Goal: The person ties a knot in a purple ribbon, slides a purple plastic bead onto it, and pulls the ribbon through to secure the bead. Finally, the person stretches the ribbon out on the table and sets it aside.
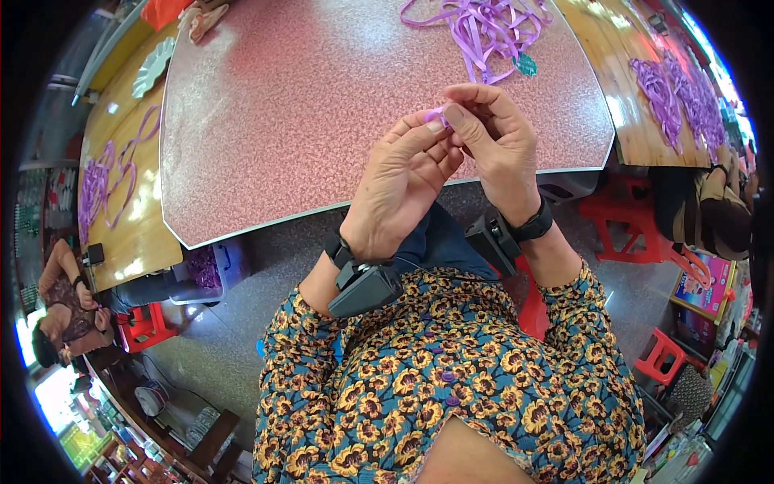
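Both my hands meet above the near edge of a pink patterned table (322,137). Between the thumb and fingers of my left hand (395,173) a small piece of purple ribbon (439,117) is pinched. The thumb and forefinger of my right hand (500,149) close on the same piece from the other side. Most of the ribbon is hidden by my fingertips. Farther off, a loose heap of purple ribbon (492,36) lies on the table, with a small green tag (526,64) at its near side.
Wooden tables adjoin on both sides, with purple ribbons (97,185) on the left and more purple ribbons (669,101) on the right. A scalloped pale dish (153,68) sits at the far left. Red stools (145,327) stand on the floor. Another person (72,306) sits at the left.
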A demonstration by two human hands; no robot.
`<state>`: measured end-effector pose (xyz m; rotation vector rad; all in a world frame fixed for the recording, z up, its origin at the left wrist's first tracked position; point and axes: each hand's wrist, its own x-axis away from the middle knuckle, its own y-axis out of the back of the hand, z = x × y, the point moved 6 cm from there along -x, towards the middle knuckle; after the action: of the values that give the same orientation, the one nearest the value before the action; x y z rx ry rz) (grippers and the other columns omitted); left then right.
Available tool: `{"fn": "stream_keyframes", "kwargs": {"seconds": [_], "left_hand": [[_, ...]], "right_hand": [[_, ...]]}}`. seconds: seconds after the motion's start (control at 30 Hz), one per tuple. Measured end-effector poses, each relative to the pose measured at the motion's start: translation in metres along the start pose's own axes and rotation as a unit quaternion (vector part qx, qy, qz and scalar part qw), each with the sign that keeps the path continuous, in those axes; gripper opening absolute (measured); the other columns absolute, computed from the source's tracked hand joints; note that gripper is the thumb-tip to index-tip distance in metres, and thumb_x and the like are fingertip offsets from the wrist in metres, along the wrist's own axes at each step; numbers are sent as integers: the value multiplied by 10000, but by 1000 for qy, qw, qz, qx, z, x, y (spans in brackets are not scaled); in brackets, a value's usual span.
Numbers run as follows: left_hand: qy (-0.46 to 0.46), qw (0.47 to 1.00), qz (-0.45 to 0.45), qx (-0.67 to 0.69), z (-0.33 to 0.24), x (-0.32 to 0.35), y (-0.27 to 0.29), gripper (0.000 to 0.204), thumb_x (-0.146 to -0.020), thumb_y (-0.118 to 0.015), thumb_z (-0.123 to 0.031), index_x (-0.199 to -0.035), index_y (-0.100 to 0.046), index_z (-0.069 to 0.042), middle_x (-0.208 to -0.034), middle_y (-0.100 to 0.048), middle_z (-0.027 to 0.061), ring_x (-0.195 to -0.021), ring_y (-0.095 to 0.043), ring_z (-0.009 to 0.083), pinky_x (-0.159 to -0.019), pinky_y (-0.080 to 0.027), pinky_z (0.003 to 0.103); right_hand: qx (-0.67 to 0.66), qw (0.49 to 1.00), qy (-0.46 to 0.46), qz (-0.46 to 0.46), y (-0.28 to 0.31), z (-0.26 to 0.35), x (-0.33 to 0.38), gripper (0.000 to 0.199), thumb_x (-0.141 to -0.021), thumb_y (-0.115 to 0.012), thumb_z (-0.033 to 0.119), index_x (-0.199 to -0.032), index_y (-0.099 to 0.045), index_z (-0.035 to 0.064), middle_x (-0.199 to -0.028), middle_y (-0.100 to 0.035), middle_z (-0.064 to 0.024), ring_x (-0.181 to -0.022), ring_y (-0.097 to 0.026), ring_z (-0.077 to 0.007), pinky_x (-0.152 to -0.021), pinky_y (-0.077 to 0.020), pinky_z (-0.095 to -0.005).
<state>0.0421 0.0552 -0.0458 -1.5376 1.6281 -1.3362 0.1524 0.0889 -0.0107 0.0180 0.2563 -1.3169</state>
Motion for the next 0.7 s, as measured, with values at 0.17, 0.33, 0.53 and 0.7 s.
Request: {"fn": "stream_keyframes", "kwargs": {"seconds": [0.17,0.33,0.53,0.7], "left_hand": [[-99,994,-5,-42,0,0,0,235,-920,-626,-39,-1131,-524,-16,-1058,-607,86,-956,-610,161,-870,-518,310],[-271,935,28,-229,-17,13,-14,318,-928,-616,-22,-1226,-507,-6,-1075,-597,67,-980,-587,115,-894,-495,263],[-281,918,22,-277,-27,15,-9,333,-949,-595,-33,-1264,-494,3,-1038,-612,66,-954,-602,111,-871,-500,254],[-263,922,29,-281,-29,15,-8,325,-958,-585,-38,-1262,-483,11,-965,-645,72,-909,-624,120,-846,-509,260]], "right_hand": [[99,993,66,-15,3,2,2,191,-931,-632,28,-1119,-618,-6,-955,-654,-20,-829,-608,-61,-722,-502,-193],[102,992,77,-10,-1,13,1,157,-947,-611,36,-1093,-638,-15,-957,-658,-31,-847,-608,-71,-729,-500,-204],[100,993,25,60,-7,15,1,159,-977,-577,79,-1078,-654,-17,-948,-656,-22,-859,-588,-71,-747,-476,-209],[133,984,62,104,-8,18,1,137,-973,-581,76,-1050,-643,-19,-911,-631,-24,-854,-593,-76,-756,-482,-221]]}}
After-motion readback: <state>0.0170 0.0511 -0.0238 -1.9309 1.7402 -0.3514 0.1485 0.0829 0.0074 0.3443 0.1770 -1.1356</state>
